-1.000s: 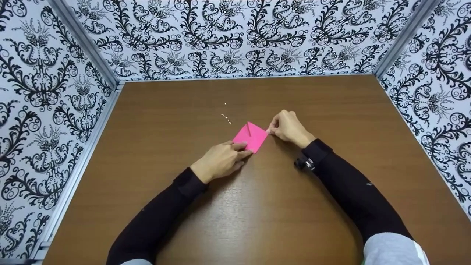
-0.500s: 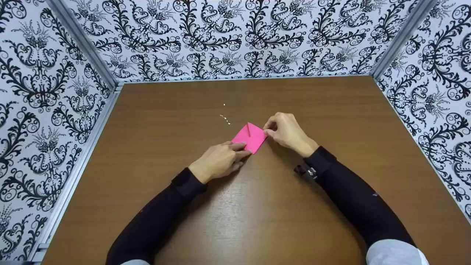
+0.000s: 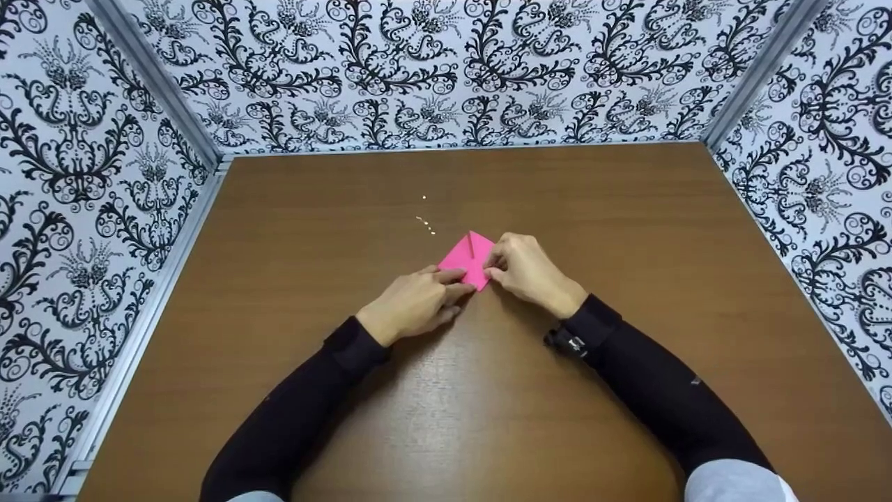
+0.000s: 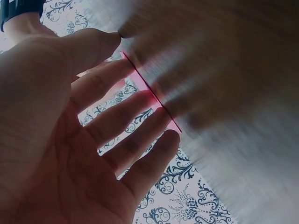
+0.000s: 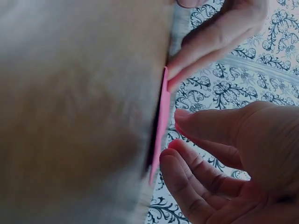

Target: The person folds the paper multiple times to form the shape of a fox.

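Note:
A folded square of pink paper (image 3: 456, 258) lies on the brown table, one corner pointing away; a short slanting crease or slit runs down from that corner. Across its near left part rests my left hand (image 3: 414, 301), its extended fingertips pressing the sheet down. In the left wrist view these fingers are spread, with the thumb apart from the paper (image 4: 138, 79). My right hand (image 3: 533, 272) is at the lower right edge. In the right wrist view its thumb and bent fingers sit close over the paper (image 5: 161, 119), a small gap between them.
Several small pale specks (image 3: 432, 232) show on the tabletop beyond the paper. White panels with a black scroll pattern (image 3: 411, 70) stand behind the table (image 3: 446, 418) and along both sides, joined by grey metal posts (image 3: 756, 70).
From the paper's right corner, where it was pinching, my right hand has moved toward me and left along the lower right edge. My left hand and the paper have stayed put.

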A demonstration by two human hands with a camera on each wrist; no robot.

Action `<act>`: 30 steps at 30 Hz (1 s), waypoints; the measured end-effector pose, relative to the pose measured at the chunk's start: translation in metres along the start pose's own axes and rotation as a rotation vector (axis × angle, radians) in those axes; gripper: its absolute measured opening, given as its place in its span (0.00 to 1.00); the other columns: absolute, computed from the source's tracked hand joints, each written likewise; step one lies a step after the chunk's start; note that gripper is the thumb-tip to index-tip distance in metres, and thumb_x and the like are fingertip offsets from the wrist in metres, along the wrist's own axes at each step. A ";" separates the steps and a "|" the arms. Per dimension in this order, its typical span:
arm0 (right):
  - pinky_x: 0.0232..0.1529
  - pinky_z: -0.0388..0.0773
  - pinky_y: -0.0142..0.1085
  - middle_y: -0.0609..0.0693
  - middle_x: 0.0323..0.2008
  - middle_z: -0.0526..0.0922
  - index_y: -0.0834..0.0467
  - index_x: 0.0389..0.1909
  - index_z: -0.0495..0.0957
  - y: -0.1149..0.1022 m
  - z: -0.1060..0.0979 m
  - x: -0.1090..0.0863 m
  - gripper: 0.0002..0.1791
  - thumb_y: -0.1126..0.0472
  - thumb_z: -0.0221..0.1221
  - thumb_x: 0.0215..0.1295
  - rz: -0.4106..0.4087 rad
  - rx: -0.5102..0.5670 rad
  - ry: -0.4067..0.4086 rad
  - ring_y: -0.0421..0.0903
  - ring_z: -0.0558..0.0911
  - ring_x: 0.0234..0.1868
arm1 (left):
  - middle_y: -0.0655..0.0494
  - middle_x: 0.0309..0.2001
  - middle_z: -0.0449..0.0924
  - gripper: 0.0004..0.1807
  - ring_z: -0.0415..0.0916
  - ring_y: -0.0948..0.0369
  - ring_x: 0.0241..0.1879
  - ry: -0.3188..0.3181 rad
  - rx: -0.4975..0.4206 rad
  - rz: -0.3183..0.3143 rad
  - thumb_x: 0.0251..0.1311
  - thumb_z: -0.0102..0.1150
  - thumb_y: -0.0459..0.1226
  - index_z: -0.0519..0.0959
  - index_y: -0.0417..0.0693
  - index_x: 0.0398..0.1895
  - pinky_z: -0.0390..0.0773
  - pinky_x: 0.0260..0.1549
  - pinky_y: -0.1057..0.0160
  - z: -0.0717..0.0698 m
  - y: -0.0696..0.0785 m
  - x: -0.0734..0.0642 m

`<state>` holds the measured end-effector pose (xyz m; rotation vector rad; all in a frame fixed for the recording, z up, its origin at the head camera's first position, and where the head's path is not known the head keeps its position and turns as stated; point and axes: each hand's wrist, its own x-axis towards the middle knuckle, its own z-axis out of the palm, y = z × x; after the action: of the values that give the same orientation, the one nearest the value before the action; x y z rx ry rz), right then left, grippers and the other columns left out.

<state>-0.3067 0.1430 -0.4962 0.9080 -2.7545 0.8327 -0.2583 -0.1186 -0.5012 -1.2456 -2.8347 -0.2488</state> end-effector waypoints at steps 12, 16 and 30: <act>0.46 0.91 0.48 0.56 0.39 0.92 0.58 0.37 0.98 -0.002 0.001 0.001 0.03 0.66 0.79 0.72 0.046 0.004 -0.069 0.54 0.92 0.43 | 0.45 0.78 0.86 0.22 0.88 0.40 0.69 0.025 -0.027 -0.018 0.84 0.70 0.45 0.89 0.52 0.75 0.92 0.66 0.41 -0.002 0.001 0.004; 0.45 0.90 0.47 0.55 0.38 0.91 0.57 0.36 0.98 -0.004 0.000 0.003 0.03 0.66 0.79 0.72 0.042 -0.005 -0.081 0.54 0.91 0.41 | 0.46 0.75 0.88 0.18 0.90 0.43 0.67 0.035 -0.063 -0.043 0.84 0.70 0.43 0.91 0.49 0.70 0.90 0.69 0.41 -0.004 0.001 0.009; 0.43 0.90 0.46 0.54 0.38 0.93 0.57 0.36 0.98 -0.004 0.000 0.003 0.04 0.66 0.79 0.72 0.034 -0.031 -0.083 0.51 0.90 0.40 | 0.47 0.52 0.94 0.07 0.92 0.45 0.53 0.162 -0.124 -0.145 0.77 0.77 0.37 0.96 0.46 0.52 0.96 0.50 0.46 -0.006 0.004 0.035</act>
<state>-0.3064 0.1388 -0.4939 0.9130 -2.8522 0.7726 -0.2792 -0.0917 -0.4914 -0.9874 -2.8083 -0.5125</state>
